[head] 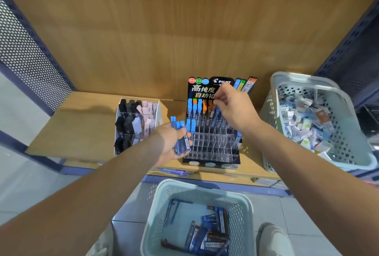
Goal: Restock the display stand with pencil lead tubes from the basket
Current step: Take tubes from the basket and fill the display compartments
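Left hand (pixel 174 142) grips an upright bundle of pencil lead tubes (pixel 180 134) just left of the display stand (pixel 213 145) near the shelf (pixel 82 132) front edge; right hand (pixel 233 110), nearer its back row, pinches a single tube (pixel 211 113) upright; basket (pixel 196 187) lies below

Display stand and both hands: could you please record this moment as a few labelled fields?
Display stand: on wooden shelf; back rows partly filled, front rows mostly unfilled.
Left hand: grips bundle of blue lead tubes, beside the stand's left edge.
Right hand: pinches a single tube at the back row.
Floor basket: holds more tubes.
Shelf basket: right of stand, mixed small boxes.
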